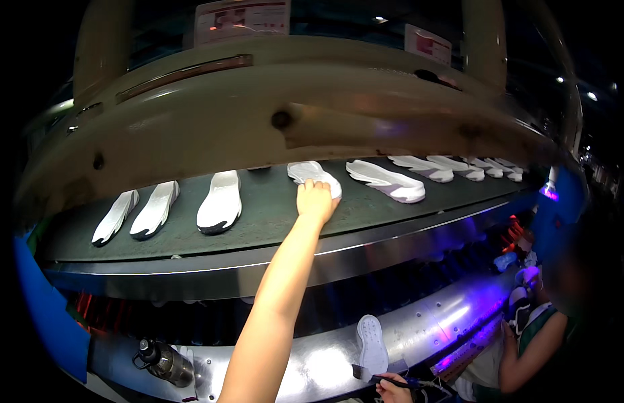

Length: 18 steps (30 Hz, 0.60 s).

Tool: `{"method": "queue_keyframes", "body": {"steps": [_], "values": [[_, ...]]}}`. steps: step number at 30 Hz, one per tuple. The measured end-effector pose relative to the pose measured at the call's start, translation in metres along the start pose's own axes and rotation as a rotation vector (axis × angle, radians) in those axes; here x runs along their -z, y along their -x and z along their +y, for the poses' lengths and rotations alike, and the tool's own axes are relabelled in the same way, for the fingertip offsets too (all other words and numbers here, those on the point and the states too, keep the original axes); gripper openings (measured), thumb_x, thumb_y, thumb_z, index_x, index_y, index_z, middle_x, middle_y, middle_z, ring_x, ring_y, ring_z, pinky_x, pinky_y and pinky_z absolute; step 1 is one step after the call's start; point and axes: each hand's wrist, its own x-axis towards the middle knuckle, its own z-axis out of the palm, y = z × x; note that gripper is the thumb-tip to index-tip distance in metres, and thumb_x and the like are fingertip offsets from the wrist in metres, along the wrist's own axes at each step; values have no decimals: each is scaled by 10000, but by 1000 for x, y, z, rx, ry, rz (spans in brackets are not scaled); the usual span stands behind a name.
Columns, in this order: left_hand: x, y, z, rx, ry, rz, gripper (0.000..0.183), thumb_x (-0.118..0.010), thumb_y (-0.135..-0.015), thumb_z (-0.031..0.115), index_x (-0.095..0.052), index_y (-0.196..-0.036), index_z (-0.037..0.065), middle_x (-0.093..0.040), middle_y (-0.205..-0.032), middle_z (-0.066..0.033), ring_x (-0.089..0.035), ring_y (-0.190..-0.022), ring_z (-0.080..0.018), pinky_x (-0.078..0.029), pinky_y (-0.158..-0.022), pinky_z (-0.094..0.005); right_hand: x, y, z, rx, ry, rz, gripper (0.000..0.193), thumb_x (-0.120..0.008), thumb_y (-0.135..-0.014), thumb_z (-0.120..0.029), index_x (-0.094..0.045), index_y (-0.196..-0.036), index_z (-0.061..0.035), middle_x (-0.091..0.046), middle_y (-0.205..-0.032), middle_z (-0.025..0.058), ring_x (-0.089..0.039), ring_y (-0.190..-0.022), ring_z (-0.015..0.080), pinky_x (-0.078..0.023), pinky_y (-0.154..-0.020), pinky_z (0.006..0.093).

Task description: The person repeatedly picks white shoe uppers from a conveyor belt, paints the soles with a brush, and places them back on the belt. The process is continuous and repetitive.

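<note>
Left hand (315,199) on white sole (305,171), can't tell if clamped; right hand (394,389) grips dark-handled tool (407,383) below that sole; three black-tipped soles (219,200) left of it.

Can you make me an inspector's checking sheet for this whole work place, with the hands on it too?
Surface: dark green belt, with a shiny metal shelf below.
Job's things: a row of white shoe soles on the belt; a flat pale sole on the shelf.
Clutter: dark bottle.
Hands: left hand on one sole in the row; right hand holding a black-handled tool.
Cables: too dark to tell.
Surroundings: beige machine housing above; co-worker at right.
</note>
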Motion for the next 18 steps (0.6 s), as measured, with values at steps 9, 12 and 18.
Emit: {"method": "queue_keyframes", "body": {"steps": [9,12,18], "values": [[79,49,11,-339,184,78,337,-631,-703,364,-573,-775,41,-573,-861,-115,-497,-862,-285,-361,-777,-382,-6,-18,-32,172,-76,-169,170,-547,-765,42,-549,-934,28,-597,-919,154,-579,-736,181,-480,-664,266],[101,108,0,-181,748,344,295,-641,-689,206,-481,-852,19,-487,-991,-150,-453,-948,-275,-359,-829,-363,-11,-12,-40,181,-85,-94,160,-542,-759,44,-558,-917,20,-599,-884,135,-575,-723,177,-481,-655,264],[116,202,20,771,1995,255,526,-522,-709,46,-316,-1191,2,-409,-1126,-130,-436,-1058,-231,-369,-907,-356,-30,-19,-54,256,-152,13,153,-559,-755,29,-566,-907,19,-601,-871,111,-568,-743,152,-457,-617,231]]}}
